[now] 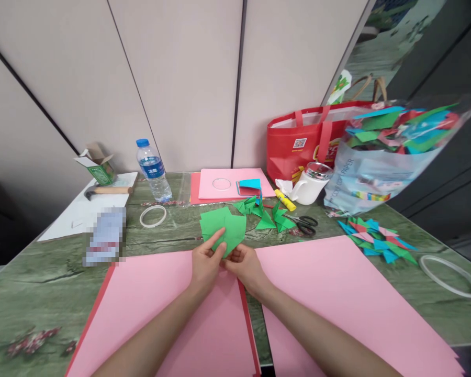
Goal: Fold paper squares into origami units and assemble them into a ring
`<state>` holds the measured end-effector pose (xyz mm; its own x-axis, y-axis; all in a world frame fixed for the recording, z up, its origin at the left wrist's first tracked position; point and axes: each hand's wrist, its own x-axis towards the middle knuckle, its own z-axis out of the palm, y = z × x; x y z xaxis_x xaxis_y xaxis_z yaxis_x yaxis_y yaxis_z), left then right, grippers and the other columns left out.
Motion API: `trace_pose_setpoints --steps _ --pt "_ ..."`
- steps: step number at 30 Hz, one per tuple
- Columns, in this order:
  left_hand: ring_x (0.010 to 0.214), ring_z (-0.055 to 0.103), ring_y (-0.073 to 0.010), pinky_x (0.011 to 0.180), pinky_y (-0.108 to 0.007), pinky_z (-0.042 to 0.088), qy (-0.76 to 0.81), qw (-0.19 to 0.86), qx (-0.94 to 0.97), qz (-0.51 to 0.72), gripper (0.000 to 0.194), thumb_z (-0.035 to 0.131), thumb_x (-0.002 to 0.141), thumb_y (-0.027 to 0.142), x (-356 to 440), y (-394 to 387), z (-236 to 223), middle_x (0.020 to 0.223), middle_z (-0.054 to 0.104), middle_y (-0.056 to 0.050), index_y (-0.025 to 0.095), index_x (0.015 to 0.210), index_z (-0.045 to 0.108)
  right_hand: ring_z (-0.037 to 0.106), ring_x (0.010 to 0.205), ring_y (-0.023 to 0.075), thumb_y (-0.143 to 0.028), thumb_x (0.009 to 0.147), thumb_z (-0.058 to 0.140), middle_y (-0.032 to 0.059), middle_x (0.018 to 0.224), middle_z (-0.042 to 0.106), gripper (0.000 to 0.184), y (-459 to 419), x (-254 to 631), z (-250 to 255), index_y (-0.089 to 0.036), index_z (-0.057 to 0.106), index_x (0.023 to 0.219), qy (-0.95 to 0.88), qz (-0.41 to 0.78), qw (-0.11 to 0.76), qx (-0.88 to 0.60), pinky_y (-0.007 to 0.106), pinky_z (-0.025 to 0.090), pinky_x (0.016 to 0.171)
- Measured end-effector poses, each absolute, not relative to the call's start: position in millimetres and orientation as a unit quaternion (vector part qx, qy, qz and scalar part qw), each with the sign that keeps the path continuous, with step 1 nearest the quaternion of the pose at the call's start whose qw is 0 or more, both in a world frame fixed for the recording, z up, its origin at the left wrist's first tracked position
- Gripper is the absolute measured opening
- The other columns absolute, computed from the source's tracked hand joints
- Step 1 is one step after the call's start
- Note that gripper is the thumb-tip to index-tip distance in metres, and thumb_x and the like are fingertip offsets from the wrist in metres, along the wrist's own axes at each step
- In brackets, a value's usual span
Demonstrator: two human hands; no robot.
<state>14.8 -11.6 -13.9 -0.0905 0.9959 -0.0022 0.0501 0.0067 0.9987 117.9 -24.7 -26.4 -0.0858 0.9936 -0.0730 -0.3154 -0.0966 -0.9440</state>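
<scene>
Several green paper pieces (230,225), fanned and overlapping, are held up above the table's middle. My left hand (207,262) pinches them from the front, with thumb and index finger lying over the paper. At their lower right edge, my right hand (248,267) has its fingers curled in and closed on the paper's bottom corner. Both hands are over large pink sheets (172,298). Just behind the held paper lie folded green paper shapes (266,215) and black-handled scissors (306,225).
Across the back stand a water bottle (154,173), a white mug (312,184), a red bag (290,146) and a plastic bag of paper scraps (377,173). A hammer (108,190) lies left. Folded colored pieces (379,241) and a white ring (451,277) lie right.
</scene>
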Motion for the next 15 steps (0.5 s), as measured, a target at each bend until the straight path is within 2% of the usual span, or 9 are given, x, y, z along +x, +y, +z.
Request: trace_pose_setpoints --steps 2,3,5,6,7,9,12,15 --pt "0.041 0.025 -0.0056 0.039 -0.018 0.024 0.527 0.456 0.492 0.522 0.045 0.064 0.065 0.034 9 -4 -13 0.042 0.03 0.009 0.016 0.107 0.062 0.059 0.068 0.0146 -0.021 0.051 0.076 -0.0001 0.068 0.062 0.029 -23 122 -21 -0.016 0.054 0.07 -0.424 0.629 0.515 -0.399 0.027 0.048 0.065" --pt "0.043 0.032 -0.0064 0.042 -0.018 0.029 0.511 0.465 0.492 0.531 0.047 0.064 0.065 0.032 6 0 -12 0.045 0.039 0.007 0.017 0.11 0.06 0.06 0.073 0.0159 -0.02 0.049 0.077 0.0007 0.072 0.063 0.033 -21 125 -18 -0.017 0.055 0.073 -0.426 0.638 0.511 -0.388 0.029 0.048 0.069" --pt "0.057 0.05 -0.0105 0.054 -0.02 0.039 0.469 0.498 0.492 0.538 0.052 0.064 0.065 0.029 0 7 -9 0.067 0.06 0.0 0.018 0.115 0.056 0.06 0.077 0.0171 -0.023 0.05 0.076 0.0014 0.078 0.063 0.041 -16 132 -13 -0.017 0.055 0.084 -0.397 0.646 0.529 -0.381 0.031 0.048 0.072" --pt "0.07 0.055 -0.0135 0.062 -0.022 0.043 0.45 0.513 0.498 0.535 0.052 0.064 0.066 0.026 -2 9 -7 0.085 0.064 -0.004 0.018 0.116 0.055 0.061 0.075 0.0166 -0.027 0.053 0.075 0.0012 0.078 0.063 0.043 -12 136 -12 -0.018 0.054 0.089 -0.368 0.641 0.55 -0.389 0.031 0.048 0.071" --pt "0.083 0.056 -0.0164 0.069 -0.024 0.044 0.435 0.521 0.51 0.528 0.052 0.063 0.066 0.023 -4 10 -4 0.1 0.062 -0.006 0.018 0.117 0.054 0.061 0.072 0.016 -0.031 0.057 0.073 0.0014 0.078 0.063 0.044 -9 140 -11 -0.018 0.052 0.093 -0.338 0.635 0.571 -0.396 0.032 0.049 0.07" --pt "0.097 0.053 -0.0204 0.078 -0.029 0.044 0.41 0.549 0.536 0.492 0.059 0.064 0.063 0.018 -5 11 1 0.117 0.055 -0.008 0.019 0.121 0.05 0.06 0.07 0.0156 -0.036 0.061 0.069 0.0019 0.078 0.064 0.042 -2 148 -12 -0.019 0.051 0.096 -0.304 0.62 0.595 -0.412 0.03 0.048 0.065" --pt "0.094 0.055 -0.0208 0.075 -0.03 0.047 0.393 0.596 0.561 0.42 0.072 0.065 0.062 0.016 -6 9 7 0.117 0.056 -0.008 0.021 0.128 0.039 0.059 0.066 0.0144 -0.031 0.058 0.071 0.0006 0.076 0.065 0.036 3 156 -16 -0.021 0.053 0.088 -0.325 0.601 0.599 -0.418 0.026 0.045 0.06" --pt "0.099 0.054 -0.022 0.075 -0.028 0.046 0.414 0.575 0.566 0.421 0.072 0.069 0.059 0.017 -8 10 9 0.114 0.057 -0.01 0.02 0.126 0.043 0.055 0.061 0.0117 -0.024 0.055 0.073 -0.0023 0.067 0.062 0.022 2 157 -20 -0.019 0.057 0.069 -0.394 0.565 0.583 -0.431 0.022 0.041 0.055"
